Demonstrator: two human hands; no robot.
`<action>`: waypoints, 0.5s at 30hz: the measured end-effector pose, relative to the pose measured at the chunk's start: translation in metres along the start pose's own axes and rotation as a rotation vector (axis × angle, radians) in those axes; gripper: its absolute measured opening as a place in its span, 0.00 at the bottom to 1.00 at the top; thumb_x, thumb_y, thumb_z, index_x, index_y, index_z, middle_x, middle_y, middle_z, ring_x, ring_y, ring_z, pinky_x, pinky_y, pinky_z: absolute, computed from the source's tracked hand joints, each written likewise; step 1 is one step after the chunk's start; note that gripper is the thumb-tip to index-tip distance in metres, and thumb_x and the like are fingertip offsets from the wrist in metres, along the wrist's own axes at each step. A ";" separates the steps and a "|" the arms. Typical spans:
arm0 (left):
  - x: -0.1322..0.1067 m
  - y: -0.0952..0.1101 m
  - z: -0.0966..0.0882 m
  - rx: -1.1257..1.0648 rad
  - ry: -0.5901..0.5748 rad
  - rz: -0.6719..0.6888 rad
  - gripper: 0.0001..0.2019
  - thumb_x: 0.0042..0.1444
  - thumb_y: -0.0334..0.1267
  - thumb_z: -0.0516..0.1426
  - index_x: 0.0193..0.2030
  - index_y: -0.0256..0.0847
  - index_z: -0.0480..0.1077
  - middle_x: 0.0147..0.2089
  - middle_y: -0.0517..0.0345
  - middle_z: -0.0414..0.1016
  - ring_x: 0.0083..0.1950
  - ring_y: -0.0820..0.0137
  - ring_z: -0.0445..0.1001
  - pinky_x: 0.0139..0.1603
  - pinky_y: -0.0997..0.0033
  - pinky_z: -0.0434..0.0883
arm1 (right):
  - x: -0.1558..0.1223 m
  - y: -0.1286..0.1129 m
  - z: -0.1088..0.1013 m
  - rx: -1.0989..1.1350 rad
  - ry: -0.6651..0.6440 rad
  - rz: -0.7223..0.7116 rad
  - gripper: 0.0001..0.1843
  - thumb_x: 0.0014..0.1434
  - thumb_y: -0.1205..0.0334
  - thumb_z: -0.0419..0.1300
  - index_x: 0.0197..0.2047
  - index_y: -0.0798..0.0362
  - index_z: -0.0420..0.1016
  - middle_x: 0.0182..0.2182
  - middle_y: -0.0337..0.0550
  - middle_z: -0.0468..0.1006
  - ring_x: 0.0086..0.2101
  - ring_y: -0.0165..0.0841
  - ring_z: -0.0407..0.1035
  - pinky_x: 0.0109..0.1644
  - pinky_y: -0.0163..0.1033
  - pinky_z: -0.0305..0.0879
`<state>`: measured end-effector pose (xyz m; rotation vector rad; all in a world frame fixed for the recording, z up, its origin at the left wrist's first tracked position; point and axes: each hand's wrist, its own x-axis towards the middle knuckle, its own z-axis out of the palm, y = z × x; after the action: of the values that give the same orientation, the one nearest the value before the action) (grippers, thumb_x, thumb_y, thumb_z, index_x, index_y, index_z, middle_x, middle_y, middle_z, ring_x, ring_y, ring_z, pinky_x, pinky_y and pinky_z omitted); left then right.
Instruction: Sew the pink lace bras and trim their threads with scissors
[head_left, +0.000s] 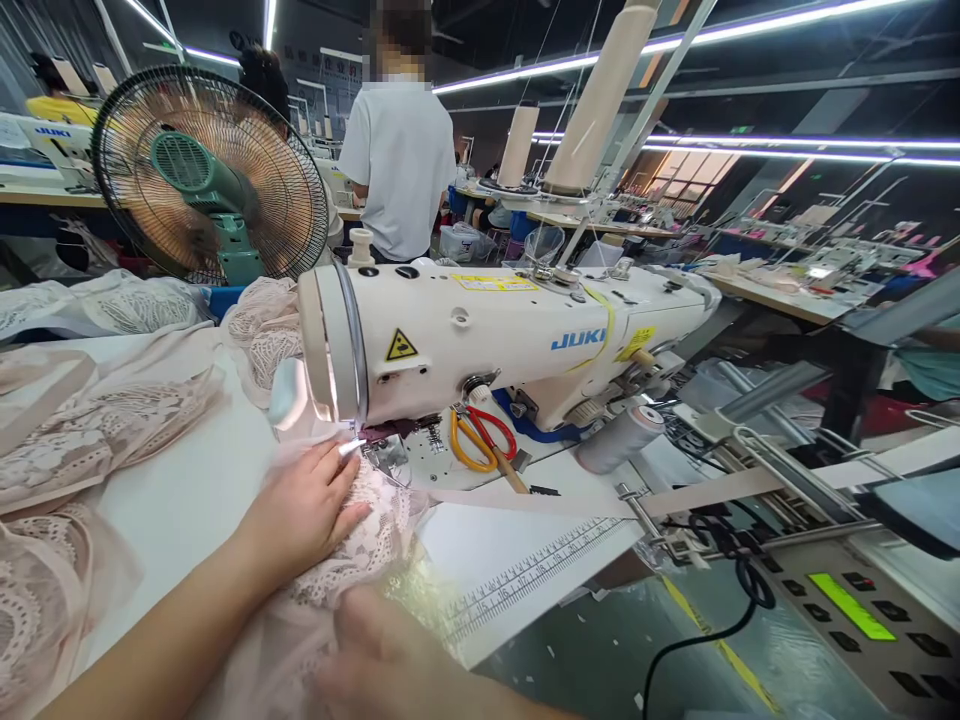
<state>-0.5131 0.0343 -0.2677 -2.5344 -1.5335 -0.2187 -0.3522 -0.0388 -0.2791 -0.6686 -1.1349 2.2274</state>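
My left hand (304, 510) lies on a pale pink lace piece (367, 520), its fingers stretched toward the needle area of a white sewing machine (450, 345). White tape wraps one fingertip. Sheer fabric runs under the hand and down toward me. Lower down, my right hand (390, 655) is over the same lace and looks curled, but motion blur hides what its fingers do. From the metal guide (641, 510) on the right, a pale elastic band (525, 503) stretches toward the lace. Under the machine head, the stitching point is mostly hidden.
Orange-and-red-handled scissors (480, 440) and a grey thread cone (622, 437) lie beneath the machine arm. Lace pieces (112, 420) spread over the left of the table. A printed ruler (532, 575) marks the front edge. Behind stand a large fan (210, 175) and a person (401, 160).
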 end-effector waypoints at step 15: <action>-0.029 -0.021 -0.014 -0.123 -0.199 -0.155 0.25 0.54 0.38 0.52 0.61 0.43 0.64 0.56 0.42 0.70 0.53 0.53 0.72 0.47 0.54 0.72 | -0.023 -0.027 -0.023 -0.616 -0.086 -0.114 0.26 0.53 0.57 0.62 0.54 0.52 0.66 0.41 0.43 0.75 0.39 0.32 0.69 0.44 0.37 0.66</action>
<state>-0.5458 0.0158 -0.2584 -2.5986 -1.8477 -0.0853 -0.3144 -0.0277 -0.2646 -0.7232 -1.8802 1.8160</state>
